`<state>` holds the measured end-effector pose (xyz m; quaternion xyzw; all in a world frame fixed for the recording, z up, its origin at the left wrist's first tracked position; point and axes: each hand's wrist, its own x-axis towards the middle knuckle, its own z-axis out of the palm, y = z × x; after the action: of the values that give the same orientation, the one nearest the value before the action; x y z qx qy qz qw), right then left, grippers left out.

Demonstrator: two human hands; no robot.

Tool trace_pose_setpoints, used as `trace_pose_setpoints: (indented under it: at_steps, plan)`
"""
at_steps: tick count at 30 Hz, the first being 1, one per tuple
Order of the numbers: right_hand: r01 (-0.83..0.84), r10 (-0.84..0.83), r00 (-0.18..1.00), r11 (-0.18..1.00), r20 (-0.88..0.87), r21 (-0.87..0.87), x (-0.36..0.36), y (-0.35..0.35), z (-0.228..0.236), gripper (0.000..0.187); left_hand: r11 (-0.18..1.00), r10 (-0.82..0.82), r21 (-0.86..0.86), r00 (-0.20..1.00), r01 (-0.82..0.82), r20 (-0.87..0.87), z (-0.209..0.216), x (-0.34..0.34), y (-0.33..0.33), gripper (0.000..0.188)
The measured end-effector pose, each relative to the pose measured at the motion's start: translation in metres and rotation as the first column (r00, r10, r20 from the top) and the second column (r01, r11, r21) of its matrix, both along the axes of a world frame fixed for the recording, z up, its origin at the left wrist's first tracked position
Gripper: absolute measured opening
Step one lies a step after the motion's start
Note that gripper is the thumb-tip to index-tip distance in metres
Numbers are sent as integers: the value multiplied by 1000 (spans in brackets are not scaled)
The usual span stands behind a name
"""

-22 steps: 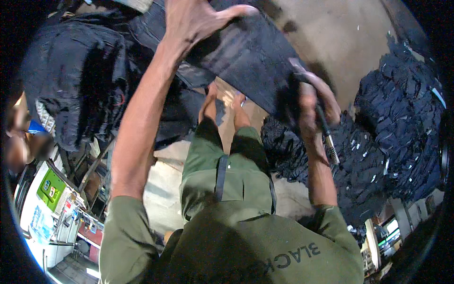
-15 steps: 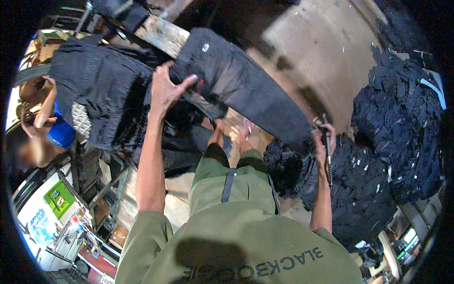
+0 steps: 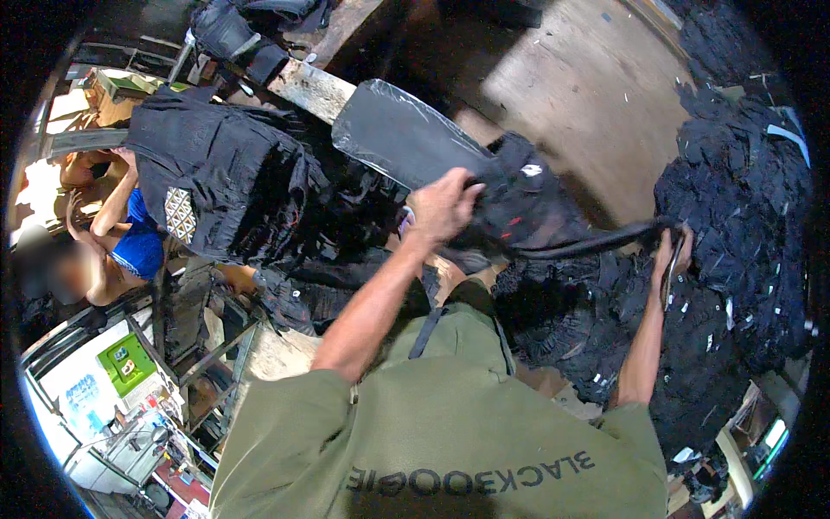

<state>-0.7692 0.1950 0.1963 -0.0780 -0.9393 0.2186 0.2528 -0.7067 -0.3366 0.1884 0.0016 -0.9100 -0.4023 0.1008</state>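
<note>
A long black garment [image 3: 553, 208], narrow like a trouser leg, stretches between my hands with small red marks and a white patch on it. My left hand [image 3: 443, 206] has its fingers curled at the garment's left part, slightly blurred, beside a flat dark board [image 3: 406, 130] with a rounded end and scuffed edges. Most of that board lies bare. At the far right end of the garment, my right hand [image 3: 674, 249] is closed on the bunched, taut cloth. A thin metal tool [image 3: 671, 278] also lies in the right hand, along the wrist.
Black garments with small white tags form a large heap [image 3: 735, 208] at the right. More black clothes [image 3: 216, 164] lie at the left, where another person [image 3: 121, 216] in blue shorts sits. A pale beam [image 3: 311, 89] runs behind the board; brown floor [image 3: 571, 86] spreads beyond.
The garment has slid right off most of the board, uncovering it. My left hand moved right and its spread fingers curled; my right hand moved farther right, drawing the cloth taut.
</note>
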Motion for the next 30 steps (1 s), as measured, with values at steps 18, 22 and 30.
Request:
trace_pose_setpoints:
  at_steps: [18, 22, 30]
  plan:
    - [-744, 795, 606, 554, -29, -374, 10, -393, -24, 48, 892, 312, -374, 945, -255, 100, 15, -60, -169, 134]
    - [-712, 747, 664, 635, 7, -299, 13, -404, -24, 52, 908, 382, -250, 908, -335, 171, 1, -43, -150, 88]
    - [-804, 822, 551, 477, -144, -354, 0, -437, -25, 37, 976, 36, -212, 995, -55, -93, -14, -91, -223, 80]
